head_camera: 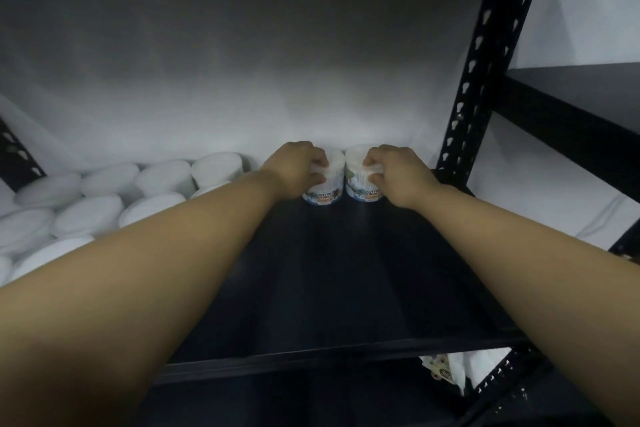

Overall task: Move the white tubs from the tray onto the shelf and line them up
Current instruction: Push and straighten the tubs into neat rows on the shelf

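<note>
White tubs point(104, 198) crowd the black shelf point(346, 270) at far left. Right of them the left hand point(294, 166) grips one labelled tub point(327, 184); touching it, another tub point(360, 180) sits gripped by the right hand point(398, 173), both upright at the back.

shelf point(346, 270) front bare, passable | tub rows point(104, 204) block left | post point(485, 80) bounds right
</note>
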The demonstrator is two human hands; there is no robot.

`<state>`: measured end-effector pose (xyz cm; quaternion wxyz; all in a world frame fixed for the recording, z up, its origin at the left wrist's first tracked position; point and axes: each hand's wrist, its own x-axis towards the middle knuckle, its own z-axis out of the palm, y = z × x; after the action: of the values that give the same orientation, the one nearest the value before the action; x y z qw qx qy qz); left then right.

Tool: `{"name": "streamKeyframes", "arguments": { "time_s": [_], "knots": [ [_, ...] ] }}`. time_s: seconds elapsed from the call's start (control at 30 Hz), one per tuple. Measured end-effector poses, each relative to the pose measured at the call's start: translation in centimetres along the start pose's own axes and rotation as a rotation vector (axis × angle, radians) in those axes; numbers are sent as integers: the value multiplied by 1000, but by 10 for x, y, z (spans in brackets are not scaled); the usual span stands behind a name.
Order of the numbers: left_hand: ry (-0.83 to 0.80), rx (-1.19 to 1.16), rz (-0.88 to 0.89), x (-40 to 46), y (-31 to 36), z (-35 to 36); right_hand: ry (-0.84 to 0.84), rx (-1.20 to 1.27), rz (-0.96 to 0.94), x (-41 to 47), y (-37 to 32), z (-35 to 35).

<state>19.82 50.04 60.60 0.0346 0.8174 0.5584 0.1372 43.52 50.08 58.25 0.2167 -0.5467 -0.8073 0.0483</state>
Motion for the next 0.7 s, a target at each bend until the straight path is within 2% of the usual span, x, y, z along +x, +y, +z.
{"name": "streamKeyframes", "arguments": {
  "time_s": [0.37, 0.7],
  "knots": [
    [-13, -14, 43, 12, -14, 2, -15, 0, -43, 14, 10, 1],
    [-118, 31, 50, -10, -17, -6, -118, -36, 69, 3, -5, -11]
  ]
}}
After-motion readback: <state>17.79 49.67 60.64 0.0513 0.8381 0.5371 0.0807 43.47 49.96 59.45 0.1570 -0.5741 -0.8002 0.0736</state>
